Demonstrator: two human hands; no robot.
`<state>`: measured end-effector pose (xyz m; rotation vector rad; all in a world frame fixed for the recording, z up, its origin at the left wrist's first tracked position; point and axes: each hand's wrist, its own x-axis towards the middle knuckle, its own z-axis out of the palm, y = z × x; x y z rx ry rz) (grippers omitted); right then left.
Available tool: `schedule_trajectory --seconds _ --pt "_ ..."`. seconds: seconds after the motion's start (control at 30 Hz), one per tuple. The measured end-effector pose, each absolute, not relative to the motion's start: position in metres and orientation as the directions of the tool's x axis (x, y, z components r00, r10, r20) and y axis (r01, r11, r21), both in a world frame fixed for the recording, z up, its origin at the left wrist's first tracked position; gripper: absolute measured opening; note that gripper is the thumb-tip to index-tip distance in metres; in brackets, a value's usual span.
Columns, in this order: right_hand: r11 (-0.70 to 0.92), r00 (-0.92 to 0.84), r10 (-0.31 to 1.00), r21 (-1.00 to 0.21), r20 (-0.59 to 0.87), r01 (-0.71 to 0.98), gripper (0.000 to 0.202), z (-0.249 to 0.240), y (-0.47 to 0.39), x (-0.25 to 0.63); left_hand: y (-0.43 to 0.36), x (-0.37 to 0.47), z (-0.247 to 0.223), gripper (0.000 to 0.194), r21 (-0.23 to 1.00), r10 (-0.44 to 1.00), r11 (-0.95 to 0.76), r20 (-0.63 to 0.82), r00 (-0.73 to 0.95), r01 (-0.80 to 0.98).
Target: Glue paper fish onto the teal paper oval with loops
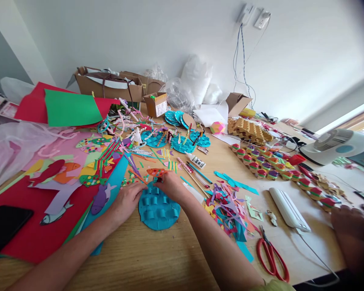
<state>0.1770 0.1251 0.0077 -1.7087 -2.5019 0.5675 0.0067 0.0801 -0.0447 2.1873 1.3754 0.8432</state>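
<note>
Centrally, a round blue paper disc with curled strips (159, 207) lies on the wooden tabletop (182, 258). The left hand (128, 203) touches its upper left edge, fingers bent; whether they grip anything is unclear. The right hand (171, 186) has its fingers pinched together at the disc's top edge, beside an orange paper fish (156, 172). Red-handled scissors (271, 257) lie open-handled to the right, near colourful paper scraps (227, 206).

I am viewing from one head-mounted camera, facing forward and down over the near worktop (133, 266) toward the wall (133, 32).
</note>
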Motion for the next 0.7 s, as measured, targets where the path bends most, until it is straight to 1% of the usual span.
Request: schedule_trajectory --seconds 0.23,0.5,0.7 --pt "0.297 -0.365 0.915 -0.327 -0.171 0.897 0.019 0.0007 0.1246 0.1752 0.0835 0.0062 -0.0547 0.030 0.610 0.897 -0.442 0.291 0.333 0.658" --pt "0.284 -0.357 0.916 -0.330 -0.184 0.900 0.020 -0.0003 0.1241 0.1738 0.0834 0.0068 -0.0531 0.031 0.590 0.880 -0.476 0.321 0.351 0.652" --pt "0.278 -0.358 0.919 -0.370 -0.168 0.887 0.017 -0.0034 0.1234 0.1747 0.0831 0.0067 -0.0549 0.033 0.571 0.867 -0.498 0.346 0.359 0.653"
